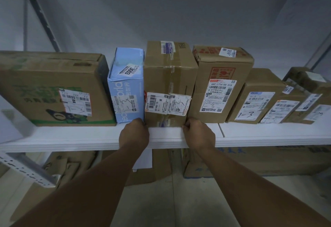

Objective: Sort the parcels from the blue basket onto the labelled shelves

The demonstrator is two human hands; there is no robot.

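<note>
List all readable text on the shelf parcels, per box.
"3003" on top, "1-3" in front: light blue box.
"642 L714-00 015" and "1-3": red-printed carton.
"1-3": green-printed carton, taped carton, small carton.
Other print is too small or blurred.

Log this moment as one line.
left hand: grips taped box lower left corner | right hand: grips lower right corner | box: upright on white shelf, marked 1-3

- The brown parcel (170, 83) was matt, creased cardboard, with glossy clear tape (172, 69) down its front and a paper label (167, 104).
- The blue box (125, 87) was smooth printed card with a faint sheen.
- The shelf (89, 137) was smooth, matt white board.
- The slotted upright (26, 169) was pale painted metal.
</note>
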